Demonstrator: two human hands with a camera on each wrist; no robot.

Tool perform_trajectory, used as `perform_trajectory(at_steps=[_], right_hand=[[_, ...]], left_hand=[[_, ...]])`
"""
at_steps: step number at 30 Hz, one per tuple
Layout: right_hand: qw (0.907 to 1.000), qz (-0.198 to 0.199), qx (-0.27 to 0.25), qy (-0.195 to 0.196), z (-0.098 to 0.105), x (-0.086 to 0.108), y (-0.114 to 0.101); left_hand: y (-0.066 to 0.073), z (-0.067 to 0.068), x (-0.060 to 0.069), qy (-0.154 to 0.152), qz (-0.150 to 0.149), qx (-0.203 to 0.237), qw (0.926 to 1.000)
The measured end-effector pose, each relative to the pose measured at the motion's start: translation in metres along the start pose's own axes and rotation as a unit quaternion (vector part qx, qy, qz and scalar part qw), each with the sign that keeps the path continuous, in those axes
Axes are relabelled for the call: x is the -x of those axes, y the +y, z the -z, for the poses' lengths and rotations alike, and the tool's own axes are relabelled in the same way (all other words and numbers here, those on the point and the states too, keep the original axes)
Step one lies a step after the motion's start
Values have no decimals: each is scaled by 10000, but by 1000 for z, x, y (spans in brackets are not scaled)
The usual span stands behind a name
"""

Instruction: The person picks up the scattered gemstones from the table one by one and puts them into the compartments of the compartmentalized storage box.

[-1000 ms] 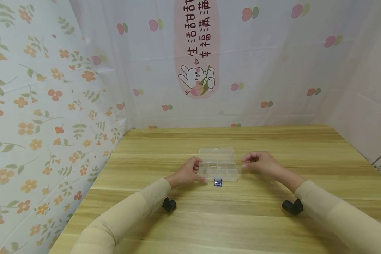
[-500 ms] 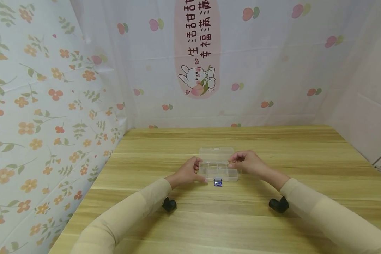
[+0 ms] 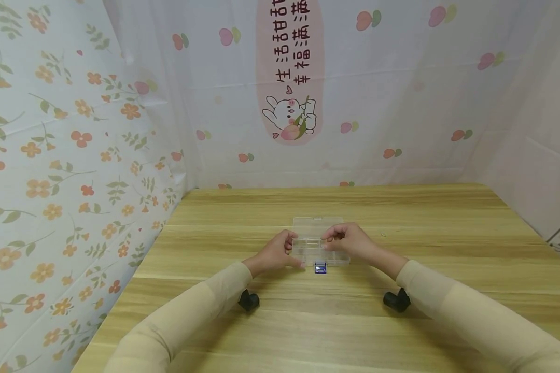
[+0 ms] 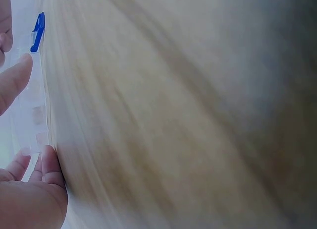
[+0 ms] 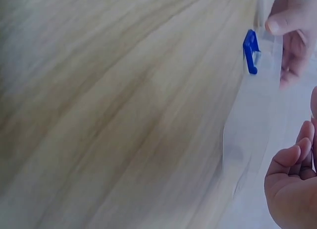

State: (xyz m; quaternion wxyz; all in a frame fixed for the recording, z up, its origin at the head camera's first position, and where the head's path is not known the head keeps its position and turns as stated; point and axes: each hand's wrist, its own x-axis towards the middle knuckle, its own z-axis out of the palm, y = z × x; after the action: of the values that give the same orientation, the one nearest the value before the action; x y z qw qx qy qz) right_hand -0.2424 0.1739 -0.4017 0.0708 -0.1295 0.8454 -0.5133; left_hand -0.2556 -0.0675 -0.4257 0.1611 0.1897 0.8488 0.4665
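You hold the clear box (image 3: 310, 255) at its left end with your left hand (image 3: 274, 254): your thumb is at the front edge, near the blue latch (image 3: 320, 268), and your other fingers are at the far side of this end. So this grip is closed around the box, and the box lies flat on the table (image 3: 280, 336), between your two hands.

Your right hand (image 3: 352, 241) is above the right part of the box, with the fingers curled and the thumb brought close to the index finger. Whether you pinch some small thing there, I cannot tell.

The box is divided by thin walls into compartments, and its lid (image 3: 308, 225) is open, leaning away from you. The right-side compartments are partly covered by your right hand; what is in them, I cannot tell. The latch stands out at the front, toward you. Behind your right wrist, one small pale piece (image 3: 383, 234) lies on the table, apart from the box.
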Motion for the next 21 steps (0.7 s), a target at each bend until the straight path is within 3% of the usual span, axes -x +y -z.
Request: perform_trajectory(at_steps=[21], right_hand=[[9987, 144, 468, -142, -25, -7, -7]], left_hand=[[-1, 0, 0, 22, 20, -71, 10000]])
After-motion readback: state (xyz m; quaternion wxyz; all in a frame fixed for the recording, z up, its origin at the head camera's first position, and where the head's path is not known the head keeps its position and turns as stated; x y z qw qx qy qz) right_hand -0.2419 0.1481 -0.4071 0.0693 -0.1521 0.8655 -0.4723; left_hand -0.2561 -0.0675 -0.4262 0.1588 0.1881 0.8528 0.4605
